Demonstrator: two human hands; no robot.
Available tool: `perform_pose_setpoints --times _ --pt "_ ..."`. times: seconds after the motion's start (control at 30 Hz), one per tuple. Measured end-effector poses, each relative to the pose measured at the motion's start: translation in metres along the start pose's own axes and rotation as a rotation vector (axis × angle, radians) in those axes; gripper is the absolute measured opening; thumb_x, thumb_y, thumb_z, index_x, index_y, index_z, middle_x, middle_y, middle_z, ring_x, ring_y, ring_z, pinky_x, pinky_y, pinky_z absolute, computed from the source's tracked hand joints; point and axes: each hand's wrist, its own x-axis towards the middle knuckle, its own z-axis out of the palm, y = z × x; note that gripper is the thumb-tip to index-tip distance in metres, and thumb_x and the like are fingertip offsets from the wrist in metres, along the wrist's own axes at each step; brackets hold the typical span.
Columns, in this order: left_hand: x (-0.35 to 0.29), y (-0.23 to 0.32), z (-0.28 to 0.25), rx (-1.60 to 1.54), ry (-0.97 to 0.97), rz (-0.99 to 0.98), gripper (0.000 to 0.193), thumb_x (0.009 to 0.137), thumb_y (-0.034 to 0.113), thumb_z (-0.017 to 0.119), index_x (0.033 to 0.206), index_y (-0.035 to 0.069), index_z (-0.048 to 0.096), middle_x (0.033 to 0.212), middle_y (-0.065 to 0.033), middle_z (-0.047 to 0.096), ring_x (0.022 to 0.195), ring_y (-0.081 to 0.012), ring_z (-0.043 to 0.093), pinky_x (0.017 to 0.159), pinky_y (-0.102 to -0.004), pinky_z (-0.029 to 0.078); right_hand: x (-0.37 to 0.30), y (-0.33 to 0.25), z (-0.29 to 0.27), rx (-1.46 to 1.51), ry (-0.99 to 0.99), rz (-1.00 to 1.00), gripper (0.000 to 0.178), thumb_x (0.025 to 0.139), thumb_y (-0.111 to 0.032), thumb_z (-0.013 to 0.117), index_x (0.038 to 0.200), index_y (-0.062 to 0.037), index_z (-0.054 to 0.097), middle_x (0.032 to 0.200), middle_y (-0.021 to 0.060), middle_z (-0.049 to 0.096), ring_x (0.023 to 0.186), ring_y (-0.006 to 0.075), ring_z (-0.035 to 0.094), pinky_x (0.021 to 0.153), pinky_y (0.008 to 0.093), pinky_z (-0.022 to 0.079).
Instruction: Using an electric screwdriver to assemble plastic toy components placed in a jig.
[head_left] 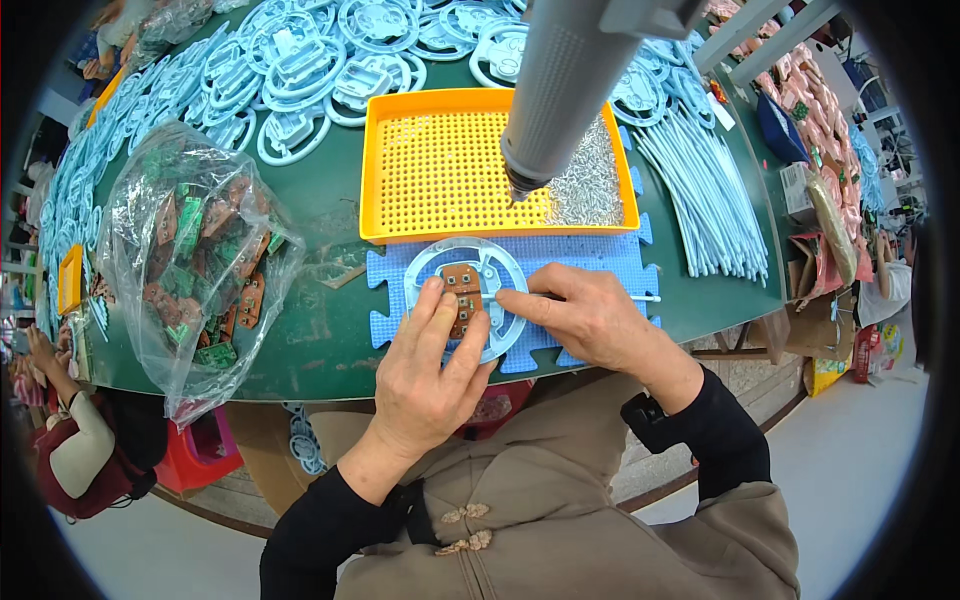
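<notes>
Green surface [325, 345], crowded. Grey cylindrical tool [560, 95] hangs point-down over the perforated yellow plastic tray [500, 238], hiding part of it; loose metallic screws [590, 185] heaped at the tray's right end. Far side: piled light-blue plastic frames [300, 70], mostly round. Left: crinkled clear bag [120, 235] of green and brown circuit boards. Right: bundle of slim, smooth blue rods [705, 205]. Textured blue foam mat [585, 252] with interlocking edges lies before the tray, carrying a hollow blue ring [416, 280] with a brown board [461, 278] seated inside. Left hand [425, 385]: fingers half bent, tips on board and ring; any grip from beneath cannot be told. Right hand [600, 318]: thumb and forefinger nearly closed on a light-blue rod [648, 298], at the ring's right side. Ring lies just beyond the left palm, between both hands.
</notes>
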Motion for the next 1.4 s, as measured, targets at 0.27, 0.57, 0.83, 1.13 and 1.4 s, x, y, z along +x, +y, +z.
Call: perform_pose_setpoints --times 0.27,0.57,0.83,1.13,1.4 --pt "0.003 0.004 -0.002 0.043 -0.026 -0.032 0.049 0.073 0.018 0.075 0.118 0.004 0.062 0.122 -0.0216 0.052 0.125 -0.0418 0.048 0.094 -0.0474 0.049 0.0 -0.005 0.001 -0.119 0.076 -0.024 0.039 0.071 -0.002 0.066 0.107 -0.0149 0.071 0.086 0.0024 0.058 0.078 0.0218 0.054 0.072 0.0349 0.045" --pt "0.0 0.0 -0.001 0.01 -0.006 -0.006 0.049 0.074 0.019 0.077 0.119 0.005 0.061 0.123 -0.0214 0.05 0.127 -0.041 0.047 0.092 -0.0466 0.05 -0.001 0.0 0.006 -0.029 0.098 -0.004 0.038 0.071 -0.001 0.065 0.107 -0.0143 0.071 0.086 0.003 0.056 0.079 0.0221 0.053 0.073 0.0352 0.044" --pt "0.002 0.004 -0.001 0.039 -0.025 -0.021 0.051 0.073 0.013 0.074 0.122 0.006 0.059 0.124 -0.0207 0.049 0.123 -0.0436 0.049 0.096 -0.0483 0.049 0.0 0.001 0.006 -0.04 0.094 -0.034 0.037 0.073 -0.002 0.064 0.107 -0.0139 0.069 0.087 0.0028 0.057 0.078 0.0218 0.054 0.07 0.0347 0.044" --pt "-0.001 0.0 0.002 0.032 0.015 -0.002 0.052 0.074 0.014 0.075 0.122 0.006 0.059 0.123 -0.021 0.05 0.123 -0.0436 0.05 0.096 -0.0471 0.049 -0.002 -0.006 0.006 -0.011 0.096 0.017 0.039 0.073 -0.001 0.064 0.109 -0.0122 0.069 0.088 0.0054 0.055 0.078 0.0233 0.054 0.072 0.0356 0.046" --pt "0.0 0.003 0.0 0.036 -0.007 -0.023 0.05 0.075 0.014 0.073 0.122 0.005 0.059 0.124 -0.0214 0.049 0.123 -0.0439 0.05 0.096 -0.0465 0.05 -0.001 -0.001 0.008 -0.004 0.113 -0.006 0.035 0.072 -0.001 0.065 0.105 -0.0119 0.071 0.086 0.0039 0.055 0.078 0.0216 0.054 0.072 0.034 0.045"
